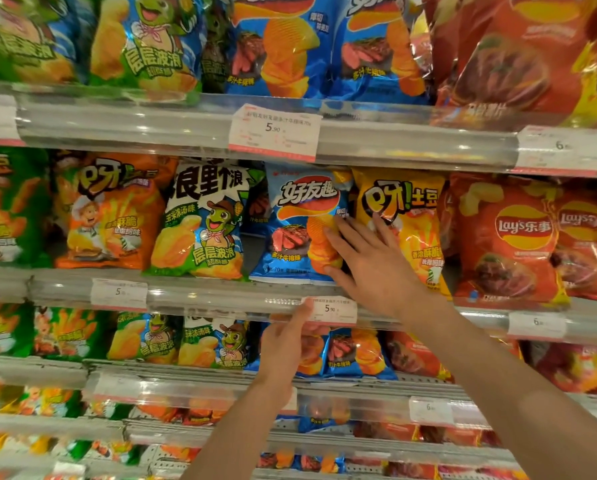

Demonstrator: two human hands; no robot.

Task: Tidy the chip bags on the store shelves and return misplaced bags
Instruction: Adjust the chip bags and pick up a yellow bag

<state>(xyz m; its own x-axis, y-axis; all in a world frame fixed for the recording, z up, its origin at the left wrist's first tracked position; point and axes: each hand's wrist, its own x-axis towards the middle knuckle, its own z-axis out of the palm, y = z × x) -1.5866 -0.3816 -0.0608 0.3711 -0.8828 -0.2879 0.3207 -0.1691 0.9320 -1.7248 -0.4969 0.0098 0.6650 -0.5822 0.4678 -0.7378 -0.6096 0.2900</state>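
Note:
A blue steak-flavour chip bag [295, 223] stands upright on the middle shelf [221, 294]. My right hand [370, 261] lies flat and open against this bag's right edge and the neighbouring yellow chip bag [408, 230], fingers spread. My left hand [286, 344] reaches up from below, its index finger touching the shelf rail by the 5.90 price tag [331, 309], the other fingers loosely curled with nothing in them. Behind that hand, more blue steak bags [356, 355] sit on the lower shelf.
On the middle shelf stand a green bag [6, 209], an orange bag [106, 213], a turtle-mascot bag [203, 223] and red Lay's bags [512, 240]. The upper shelf [186, 123] carries turtle bags, blue steak bags and red bags. Further shelves of bags run below.

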